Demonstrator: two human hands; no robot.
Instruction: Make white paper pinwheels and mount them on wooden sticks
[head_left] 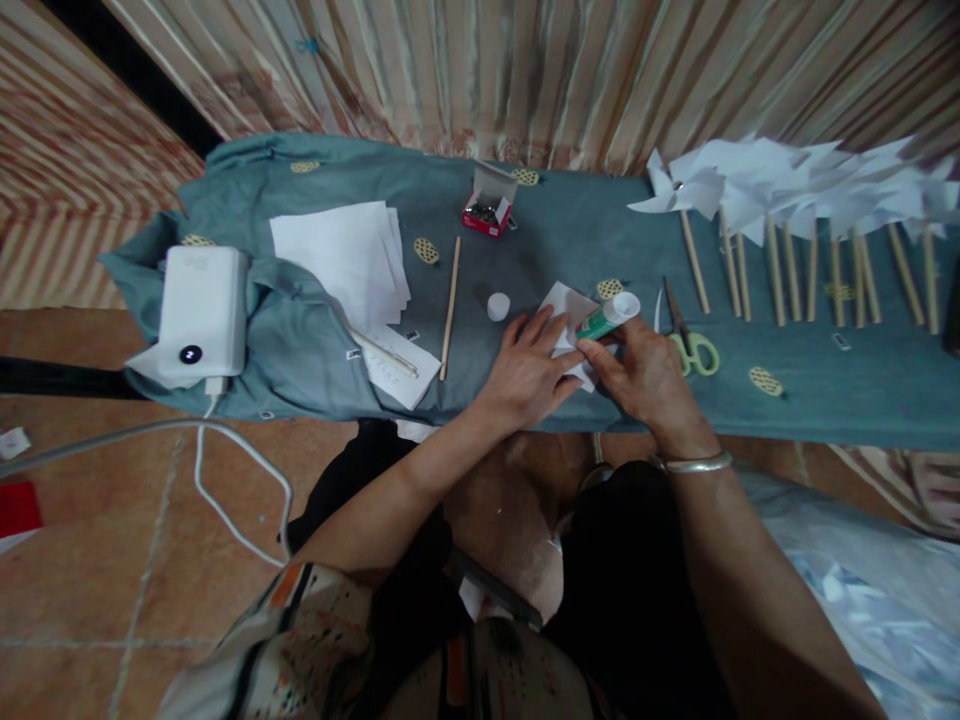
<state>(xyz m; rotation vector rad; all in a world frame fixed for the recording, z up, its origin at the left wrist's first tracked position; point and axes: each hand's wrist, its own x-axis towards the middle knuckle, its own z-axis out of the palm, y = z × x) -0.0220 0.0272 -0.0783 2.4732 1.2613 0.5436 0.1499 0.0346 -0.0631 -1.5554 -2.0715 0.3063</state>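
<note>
A folded white paper [564,301] lies on the cloth-covered bench, partly hidden under both hands. My left hand [525,370] rests flat on it with the fingers stretched out. In my right hand [646,372] is a green and white glue stick [609,315], tilted, its lower end toward the paper; the tip is hidden. The white glue cap [498,306] sits just left of the paper. Green-handled scissors [694,350] lie right of my right hand, blades apart. A thin wooden stick [451,310] lies farther left.
Finished paper pinwheels [795,185] on wooden sticks lie along the right. A small red box [490,205] of metal pins stands open at the back. White paper sheets [345,250], a pen [386,355] and a corded white power bank [202,310] are at the left.
</note>
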